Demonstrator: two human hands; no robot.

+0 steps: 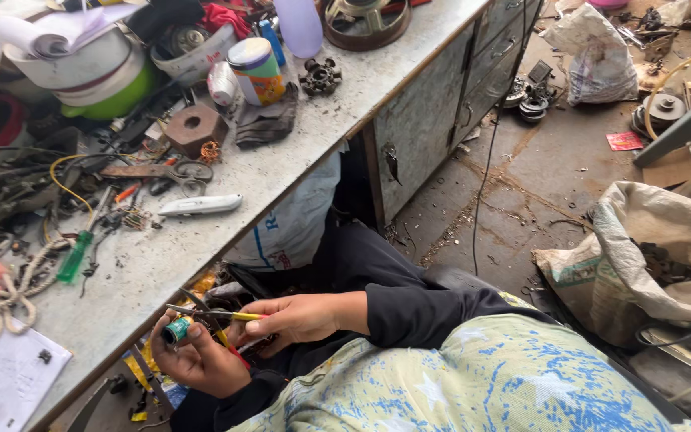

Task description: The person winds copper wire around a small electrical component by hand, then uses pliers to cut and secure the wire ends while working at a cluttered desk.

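The small green coil [176,330] sits low in the view, below the workbench [201,240] edge, pinched between the fingers of the left hand [197,360]. Just right of it, the right hand [293,320] is closed on a thin yellow-handled tool [217,314], whose tip touches the coil.

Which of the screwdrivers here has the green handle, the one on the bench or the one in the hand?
The green-handled screwdriver lies on the bench's left side beside the rope. The one in the right hand has a yellow handle.
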